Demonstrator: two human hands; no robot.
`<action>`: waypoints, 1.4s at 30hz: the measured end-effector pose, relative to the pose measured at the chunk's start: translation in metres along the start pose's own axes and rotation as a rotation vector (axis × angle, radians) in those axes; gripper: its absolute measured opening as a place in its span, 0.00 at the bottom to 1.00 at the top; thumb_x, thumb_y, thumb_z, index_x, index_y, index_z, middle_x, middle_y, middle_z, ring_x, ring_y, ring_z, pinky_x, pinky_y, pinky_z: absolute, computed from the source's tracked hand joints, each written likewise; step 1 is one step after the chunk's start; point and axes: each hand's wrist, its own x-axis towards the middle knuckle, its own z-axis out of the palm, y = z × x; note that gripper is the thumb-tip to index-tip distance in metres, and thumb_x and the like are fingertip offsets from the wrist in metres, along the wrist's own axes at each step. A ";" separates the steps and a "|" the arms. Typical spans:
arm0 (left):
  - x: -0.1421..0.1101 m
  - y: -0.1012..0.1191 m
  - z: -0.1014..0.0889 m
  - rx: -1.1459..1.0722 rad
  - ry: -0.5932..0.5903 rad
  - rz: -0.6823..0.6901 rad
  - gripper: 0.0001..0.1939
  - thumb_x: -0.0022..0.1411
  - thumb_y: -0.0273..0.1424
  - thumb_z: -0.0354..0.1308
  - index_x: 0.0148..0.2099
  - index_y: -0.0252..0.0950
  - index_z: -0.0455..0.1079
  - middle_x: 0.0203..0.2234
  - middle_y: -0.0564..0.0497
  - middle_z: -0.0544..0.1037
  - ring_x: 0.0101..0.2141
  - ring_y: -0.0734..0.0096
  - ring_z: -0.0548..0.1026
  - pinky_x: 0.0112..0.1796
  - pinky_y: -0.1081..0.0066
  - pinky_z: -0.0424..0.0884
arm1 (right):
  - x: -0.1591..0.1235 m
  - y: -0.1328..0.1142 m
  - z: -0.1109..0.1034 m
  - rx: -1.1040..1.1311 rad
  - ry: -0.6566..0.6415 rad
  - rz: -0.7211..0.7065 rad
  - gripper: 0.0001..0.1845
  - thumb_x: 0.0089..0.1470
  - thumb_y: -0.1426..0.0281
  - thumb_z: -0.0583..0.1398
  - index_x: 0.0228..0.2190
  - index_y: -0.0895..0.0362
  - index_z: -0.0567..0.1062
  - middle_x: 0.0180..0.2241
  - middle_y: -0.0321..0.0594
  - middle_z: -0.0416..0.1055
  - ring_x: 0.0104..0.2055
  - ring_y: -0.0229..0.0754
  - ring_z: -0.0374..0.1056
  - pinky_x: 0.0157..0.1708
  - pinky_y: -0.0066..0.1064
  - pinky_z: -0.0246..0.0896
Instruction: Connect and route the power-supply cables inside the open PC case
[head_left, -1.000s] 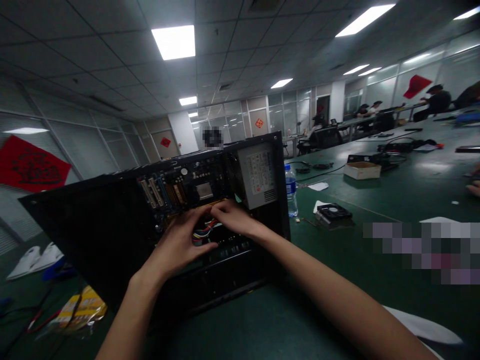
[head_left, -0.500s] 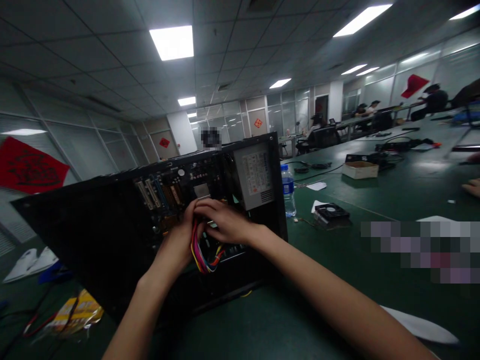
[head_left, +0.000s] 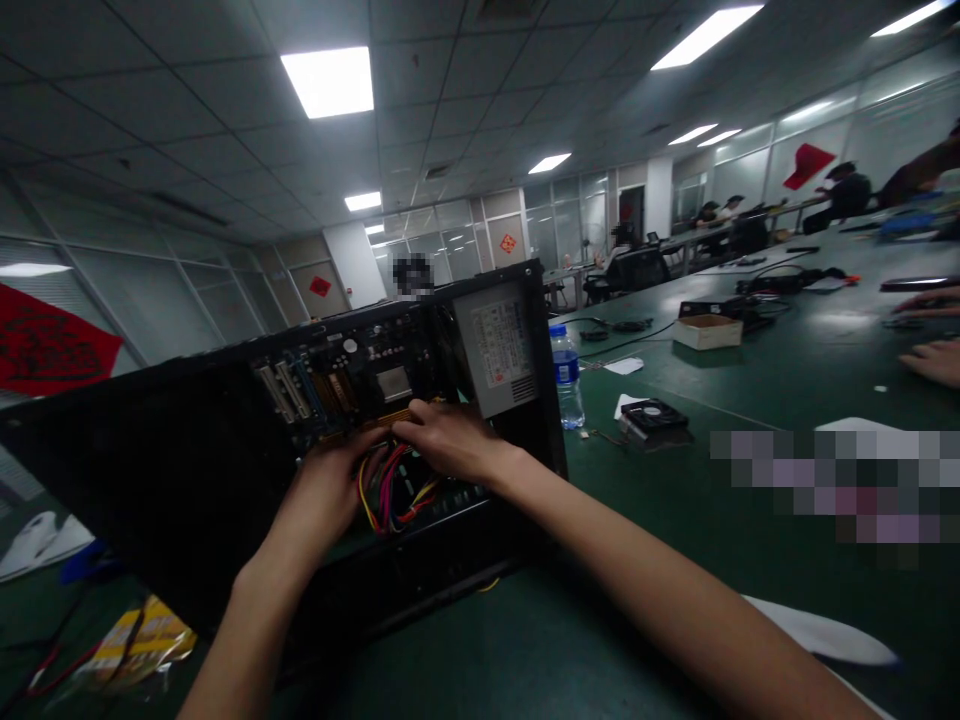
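An open black computer case (head_left: 165,480) stands before me on a green table. Inside are a dark motherboard (head_left: 367,350) with card slots and a silver square part, and a grey power supply (head_left: 499,350) at the upper right. My left hand (head_left: 326,485) reaches in from the left, fingers bent at the top of a bundle of coloured cables (head_left: 386,500). My right hand (head_left: 450,437) is closed at the same upper end, beside an orange-yellow slot (head_left: 351,432). The cables loop down below both hands. Fingers hide the cable end.
Right of the case stand a water bottle (head_left: 568,375), a black fan (head_left: 654,415) and a small open box (head_left: 707,332). A yellow packet (head_left: 146,640) lies at the lower left. Another person's hand (head_left: 934,360) rests at the right edge.
My left hand has moved left and slightly down, and its fingers are flatter. My right hand's fingers have drawn in at the cable end. The view has shifted slightly.
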 end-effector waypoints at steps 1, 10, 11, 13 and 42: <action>0.000 -0.002 -0.001 -0.001 0.005 -0.011 0.19 0.65 0.37 0.48 0.54 0.43 0.72 0.52 0.50 0.76 0.53 0.59 0.72 0.56 0.61 0.66 | 0.000 0.000 0.001 -0.005 -0.011 0.008 0.15 0.60 0.79 0.51 0.45 0.55 0.70 0.43 0.43 0.67 0.38 0.42 0.68 0.32 0.30 0.61; -0.001 -0.003 -0.006 0.049 0.049 -0.193 0.19 0.63 0.39 0.49 0.49 0.41 0.76 0.47 0.50 0.80 0.48 0.59 0.76 0.51 0.64 0.69 | 0.000 0.006 0.017 0.051 -0.084 0.173 0.11 0.60 0.76 0.52 0.40 0.58 0.73 0.43 0.44 0.68 0.37 0.41 0.66 0.32 0.30 0.57; -0.001 -0.001 -0.005 0.041 0.043 -0.231 0.19 0.63 0.38 0.48 0.48 0.40 0.77 0.46 0.50 0.80 0.48 0.58 0.76 0.51 0.64 0.69 | 0.000 0.007 0.018 0.058 -0.088 0.178 0.12 0.60 0.77 0.52 0.40 0.58 0.73 0.43 0.45 0.68 0.38 0.41 0.66 0.33 0.30 0.57; 0.000 0.001 -0.002 -0.005 0.007 -0.314 0.21 0.63 0.40 0.47 0.46 0.39 0.78 0.44 0.48 0.81 0.46 0.57 0.77 0.48 0.65 0.70 | 0.000 0.007 0.019 0.063 -0.101 0.177 0.13 0.60 0.76 0.51 0.40 0.58 0.74 0.44 0.45 0.68 0.38 0.41 0.66 0.33 0.30 0.58; -0.001 -0.008 0.045 -0.202 -0.220 -0.470 0.23 0.60 0.44 0.49 0.34 0.36 0.81 0.22 0.52 0.79 0.26 0.68 0.72 0.27 0.74 0.57 | 0.001 0.004 0.009 0.038 -0.322 0.147 0.16 0.59 0.79 0.50 0.40 0.62 0.77 0.47 0.51 0.70 0.44 0.46 0.69 0.40 0.33 0.63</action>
